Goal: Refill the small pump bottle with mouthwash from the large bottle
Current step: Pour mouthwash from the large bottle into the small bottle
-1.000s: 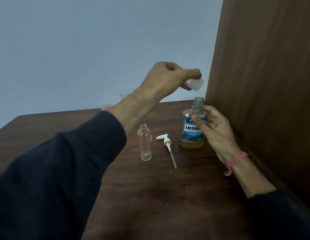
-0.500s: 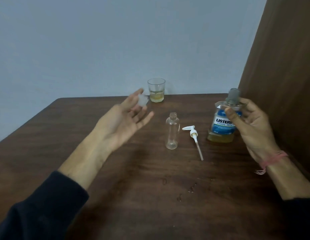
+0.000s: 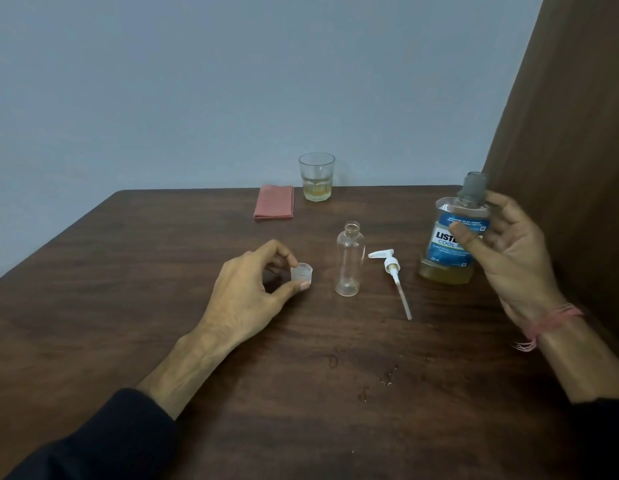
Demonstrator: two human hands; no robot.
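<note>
Dark wood of the bench (image 3: 128,323) carries droplets (image 3: 384,377) nearest the camera. Beyond them, the clear cap (image 3: 301,274), a second ago lifted off the large bottle (image 3: 451,244), is now pinched on the bench by the left hand (image 3: 252,296). The small pump bottle (image 3: 350,263) stands open and empty beside its pump head (image 3: 391,268). The uncapped large bottle is gripped by the right hand (image 3: 508,258), so pouring appears next. A glass (image 3: 316,177) stands farthest.

Empty small bottle (image 3: 350,263) upright; uncapped mouthwash bottle (image 3: 451,244) right.
</note>
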